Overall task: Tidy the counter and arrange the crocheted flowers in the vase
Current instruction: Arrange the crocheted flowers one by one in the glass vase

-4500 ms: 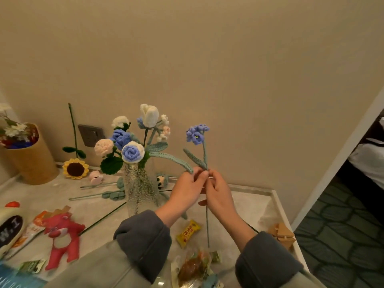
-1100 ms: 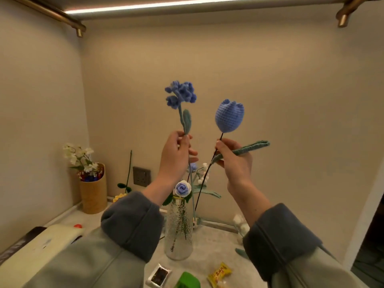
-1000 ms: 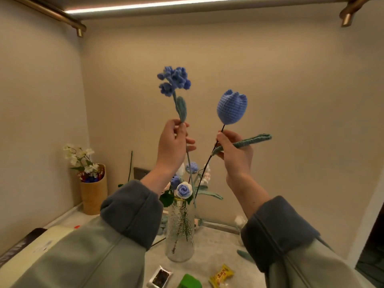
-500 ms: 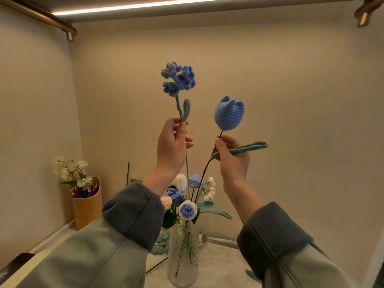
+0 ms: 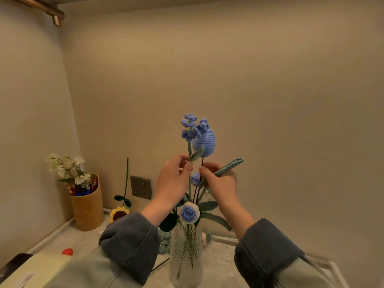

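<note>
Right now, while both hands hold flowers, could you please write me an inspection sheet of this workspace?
Surface: pale stone counter, set in a corner of beige walls.
Job's things: glass vase upright, holding a blue-and-white rose and other stems; blue cluster flower and blue tulip held above it, heads overlapping.
Clutter: sunflower by the wall, small red object, green crochet piece.
Grippers: left hand pinches the cluster flower's stem; right hand pinches the tulip's stem.
Cables: nothing seen.
Surroundings: tan pot of white flowers, wall socket, brass rail.
</note>
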Action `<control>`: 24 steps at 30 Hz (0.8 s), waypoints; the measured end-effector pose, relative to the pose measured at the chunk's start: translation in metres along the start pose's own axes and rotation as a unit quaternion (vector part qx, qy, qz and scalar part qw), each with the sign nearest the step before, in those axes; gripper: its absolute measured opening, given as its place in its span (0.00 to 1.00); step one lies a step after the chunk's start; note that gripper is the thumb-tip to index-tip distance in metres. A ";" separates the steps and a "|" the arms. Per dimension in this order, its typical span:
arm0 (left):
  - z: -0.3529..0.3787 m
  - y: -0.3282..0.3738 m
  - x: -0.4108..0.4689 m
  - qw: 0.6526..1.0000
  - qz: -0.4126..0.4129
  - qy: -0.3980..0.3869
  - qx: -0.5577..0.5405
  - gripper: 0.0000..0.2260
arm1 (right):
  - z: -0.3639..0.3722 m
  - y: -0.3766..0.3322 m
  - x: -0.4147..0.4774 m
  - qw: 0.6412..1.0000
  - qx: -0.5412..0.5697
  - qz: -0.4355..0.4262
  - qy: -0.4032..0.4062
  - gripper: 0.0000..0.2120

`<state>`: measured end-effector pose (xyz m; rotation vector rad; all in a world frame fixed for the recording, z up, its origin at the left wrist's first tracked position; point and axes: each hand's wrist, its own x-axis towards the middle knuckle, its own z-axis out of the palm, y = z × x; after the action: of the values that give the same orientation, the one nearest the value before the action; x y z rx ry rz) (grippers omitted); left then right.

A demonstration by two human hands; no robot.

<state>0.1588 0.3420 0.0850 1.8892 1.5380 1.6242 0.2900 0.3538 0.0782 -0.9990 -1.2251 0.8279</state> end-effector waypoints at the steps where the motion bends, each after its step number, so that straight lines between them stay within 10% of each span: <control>1: -0.001 -0.003 -0.003 1.000 0.005 -0.001 0.020 0.03 | -0.001 0.005 -0.003 1.000 -0.003 0.005 0.000 0.06; 11: -0.005 -0.013 -0.023 0.967 -0.007 -0.036 0.252 0.05 | -0.020 0.010 -0.023 0.994 0.054 0.089 0.015 0.12; 24: -0.013 0.005 -0.050 0.989 -0.044 -0.039 0.137 0.04 | -0.040 0.017 -0.061 0.996 0.023 0.066 0.056 0.05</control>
<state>0.1591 0.2948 0.0636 1.9578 1.8624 1.3436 0.3194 0.2974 0.0383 -1.0841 -1.0481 0.8871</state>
